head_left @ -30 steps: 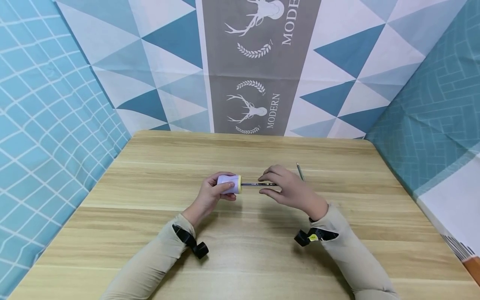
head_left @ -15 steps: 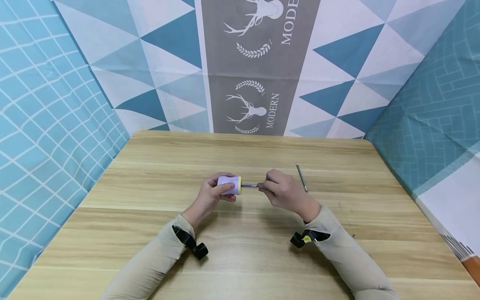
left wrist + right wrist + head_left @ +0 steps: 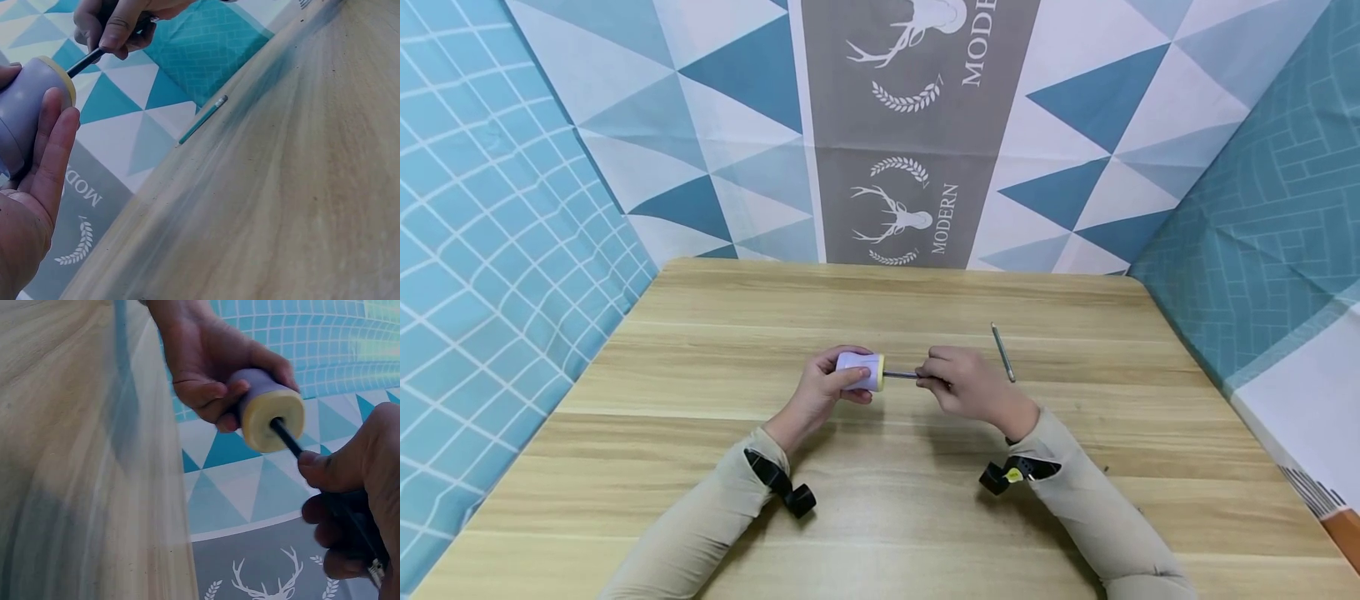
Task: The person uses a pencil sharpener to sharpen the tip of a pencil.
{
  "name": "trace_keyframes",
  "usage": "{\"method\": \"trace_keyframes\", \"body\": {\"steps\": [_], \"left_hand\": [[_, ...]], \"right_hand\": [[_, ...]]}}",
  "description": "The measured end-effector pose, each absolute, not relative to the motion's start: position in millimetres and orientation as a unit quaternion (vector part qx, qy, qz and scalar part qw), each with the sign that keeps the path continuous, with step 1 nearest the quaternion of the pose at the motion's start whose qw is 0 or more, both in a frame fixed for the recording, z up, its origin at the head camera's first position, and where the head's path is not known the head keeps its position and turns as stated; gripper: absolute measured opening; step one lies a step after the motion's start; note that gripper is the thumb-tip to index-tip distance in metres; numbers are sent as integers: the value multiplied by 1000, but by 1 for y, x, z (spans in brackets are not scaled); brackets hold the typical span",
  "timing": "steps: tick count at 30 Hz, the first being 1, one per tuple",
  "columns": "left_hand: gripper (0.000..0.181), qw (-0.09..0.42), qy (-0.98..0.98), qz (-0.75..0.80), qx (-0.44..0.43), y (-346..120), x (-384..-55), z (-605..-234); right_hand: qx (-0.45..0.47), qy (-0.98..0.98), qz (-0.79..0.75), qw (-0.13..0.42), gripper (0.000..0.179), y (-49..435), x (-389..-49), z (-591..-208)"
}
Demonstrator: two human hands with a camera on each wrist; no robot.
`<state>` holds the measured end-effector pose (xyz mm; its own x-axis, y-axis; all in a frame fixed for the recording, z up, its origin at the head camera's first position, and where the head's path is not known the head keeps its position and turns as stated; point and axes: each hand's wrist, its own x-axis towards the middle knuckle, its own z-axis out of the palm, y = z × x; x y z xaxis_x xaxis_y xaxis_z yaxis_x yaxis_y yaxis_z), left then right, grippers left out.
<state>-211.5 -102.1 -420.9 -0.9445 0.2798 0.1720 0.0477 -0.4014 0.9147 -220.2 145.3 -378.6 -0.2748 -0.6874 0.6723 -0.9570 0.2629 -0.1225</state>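
Your left hand (image 3: 812,389) grips the purple cylinder (image 3: 859,362) above the counter (image 3: 880,517). Right of it, your right hand (image 3: 967,383) pinches the dark pencil (image 3: 288,437) inserted in the cylinder's yellow end (image 3: 255,422); farther right lies a green pencil (image 3: 1003,353).

Your dark pencil (image 3: 288,439) has its left end hidden inside the purple cylinder (image 3: 859,362), partly covered by your left hand (image 3: 822,386). The right wrist view crops your right hand (image 3: 359,459); the head view, the upper far lettering (image 3: 978,42).

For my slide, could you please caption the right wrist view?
Left hand holds lilac sharpener; right hand grips dark pencil in its yellow end.
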Motion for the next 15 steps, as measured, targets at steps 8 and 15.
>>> {"method": "trace_keyframes", "body": {"steps": [8, 15], "left_hand": [[33, 81, 550, 818, 150, -101, -210, -422], [34, 87, 551, 815, 157, -99, -210, -424]], "right_hand": [[510, -796, 304, 117, 10, 151, -223, -369], [426, -830, 350, -88, 14, 156, -225, -354]]}}
